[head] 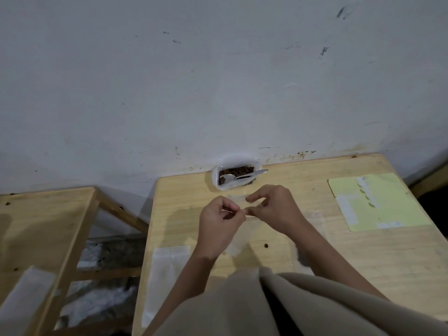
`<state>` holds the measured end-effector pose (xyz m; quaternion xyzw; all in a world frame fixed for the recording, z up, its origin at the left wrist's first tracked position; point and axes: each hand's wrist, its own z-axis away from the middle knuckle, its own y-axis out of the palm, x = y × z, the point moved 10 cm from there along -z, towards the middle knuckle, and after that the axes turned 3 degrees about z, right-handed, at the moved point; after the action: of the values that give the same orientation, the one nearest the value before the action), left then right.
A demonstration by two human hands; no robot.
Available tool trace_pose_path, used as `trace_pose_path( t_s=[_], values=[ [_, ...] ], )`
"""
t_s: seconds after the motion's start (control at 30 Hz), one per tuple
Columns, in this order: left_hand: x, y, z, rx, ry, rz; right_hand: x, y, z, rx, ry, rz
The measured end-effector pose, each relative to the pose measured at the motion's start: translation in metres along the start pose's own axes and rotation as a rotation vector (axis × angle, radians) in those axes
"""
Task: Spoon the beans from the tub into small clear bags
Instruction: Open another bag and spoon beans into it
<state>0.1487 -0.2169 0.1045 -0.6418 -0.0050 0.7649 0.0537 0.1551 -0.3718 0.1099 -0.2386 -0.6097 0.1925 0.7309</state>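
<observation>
A white tub (pixel 224 185) of brown beans (pixel 236 171) stands at the table's far edge against the wall, with a metal spoon (pixel 244 176) lying in it. In front of it, above the table, my left hand (pixel 218 221) and my right hand (pixel 274 206) both pinch the top of a small clear bag (pixel 238 201), fingertips close together. The bag hangs between the hands and is hard to make out. A single bean (pixel 266 245) lies on the table near my right forearm.
A stack of clear bags (pixel 166 275) lies at the wooden table's (pixel 363 258) left front. A pale green sheet with white labels (pixel 378 202) lies at the right. A second wooden table (pixel 41 229) stands to the left, across a gap.
</observation>
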Motion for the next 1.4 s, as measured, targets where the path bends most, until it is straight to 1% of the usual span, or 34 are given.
trace_pose_path(
  t_s=[0.07, 0.13, 0.17, 0.23, 0.27, 0.33, 0.4, 0.57, 0.67, 0.8, 0.9, 0.97, 1.0, 1.1, 1.17, 1.23, 1.33, 1.4],
  values=[
    [0.000, 0.005, 0.004, 0.052, 0.059, 0.037, -0.002, -0.007, 0.000, -0.025, 0.032, -0.028],
    [-0.002, 0.006, 0.008, 0.053, 0.143, -0.031, -0.004, -0.012, 0.001, -0.051, 0.046, -0.071],
    [-0.006, 0.003, 0.010, 0.026, 0.219, -0.116, -0.006, -0.013, 0.001, -0.054, 0.052, -0.092],
    [-0.016, -0.003, 0.015, -0.052, 0.407, -0.357, -0.007, -0.014, 0.001, -0.049, 0.062, -0.125],
    [-0.015, -0.003, 0.015, -0.063, 0.465, -0.472, -0.007, -0.014, 0.000, -0.045, 0.069, -0.143],
    [-0.003, -0.001, 0.011, -0.038, 0.468, -0.624, -0.006, -0.013, -0.001, -0.024, 0.085, -0.166],
    [0.011, 0.000, 0.008, -0.024, 0.435, -0.710, -0.005, -0.010, -0.002, 0.020, 0.094, -0.156],
    [0.026, 0.004, 0.008, -0.003, 0.453, -0.841, -0.004, -0.002, -0.004, 0.157, 0.137, -0.096],
    [0.035, 0.009, 0.007, 0.043, 0.488, -0.915, -0.003, 0.001, -0.006, 0.229, 0.149, -0.061],
    [0.047, 0.010, 0.003, 0.099, 0.517, -0.922, -0.001, 0.006, -0.007, 0.276, 0.150, -0.003],
    [0.057, 0.008, -0.001, 0.121, 0.433, -0.910, -0.009, 0.011, -0.008, 0.274, 0.185, 0.010],
    [0.059, 0.006, -0.002, 0.107, 0.347, -0.846, -0.014, 0.015, -0.010, 0.273, 0.200, 0.018],
    [0.058, 0.005, -0.002, 0.086, 0.336, -0.820, -0.015, 0.019, -0.010, 0.280, 0.202, 0.020],
    [0.048, 0.008, -0.001, 0.025, 0.382, -0.777, -0.017, 0.031, -0.012, 0.302, 0.186, 0.020],
    [0.045, 0.006, -0.006, -0.015, 0.376, -0.718, -0.019, 0.035, -0.016, 0.259, 0.161, -0.038],
    [0.047, 0.002, -0.013, -0.027, 0.356, -0.665, -0.026, 0.035, -0.022, 0.195, 0.174, -0.173],
    [0.056, -0.007, -0.026, -0.021, 0.313, -0.585, -0.054, 0.034, -0.035, 0.065, 0.333, -0.429],
    [0.065, -0.013, -0.037, -0.018, 0.254, -0.555, -0.085, 0.032, -0.045, -0.087, 0.504, -0.550]
  ],
)
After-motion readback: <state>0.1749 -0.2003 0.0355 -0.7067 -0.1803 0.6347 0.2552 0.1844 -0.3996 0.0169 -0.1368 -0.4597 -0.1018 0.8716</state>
